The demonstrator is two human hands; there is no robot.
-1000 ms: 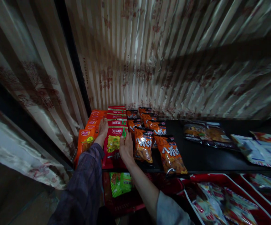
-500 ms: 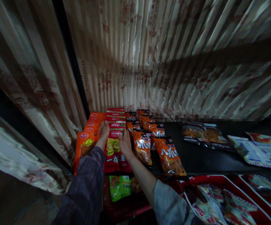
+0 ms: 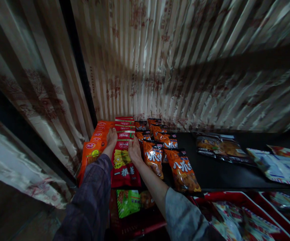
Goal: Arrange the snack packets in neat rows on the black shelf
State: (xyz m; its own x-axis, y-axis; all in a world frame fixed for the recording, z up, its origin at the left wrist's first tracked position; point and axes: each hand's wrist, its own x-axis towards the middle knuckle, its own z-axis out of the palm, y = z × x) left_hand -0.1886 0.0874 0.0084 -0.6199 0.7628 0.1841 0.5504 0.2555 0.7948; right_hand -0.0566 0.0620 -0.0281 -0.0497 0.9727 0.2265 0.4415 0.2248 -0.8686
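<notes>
Our left hand (image 3: pixel 112 138) and right hand (image 3: pixel 135 151) stood narrowly apart along opposite sides of the red packets (image 3: pixel 125 169); whether they gripped, we could not tell. We judged the nearest light, pliable, slick and crushable inside, best held by its side edges; beyond our hands, rear top edges (image 3: pixel 125 123) offered gentler holds.

Red-and-yellow packets (image 3: pixel 125 179); black-edged orange bags (image 3: pixel 182 170); beige-and-brown striped curtain (image 3: pixel 145 70); shelf (image 3: pixel 222 175), seemingly black.

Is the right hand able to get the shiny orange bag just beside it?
Probably yes: the right hand is beside the front red packet, the shiny orange bag is close by, and nothing visible blocks the way.
</notes>
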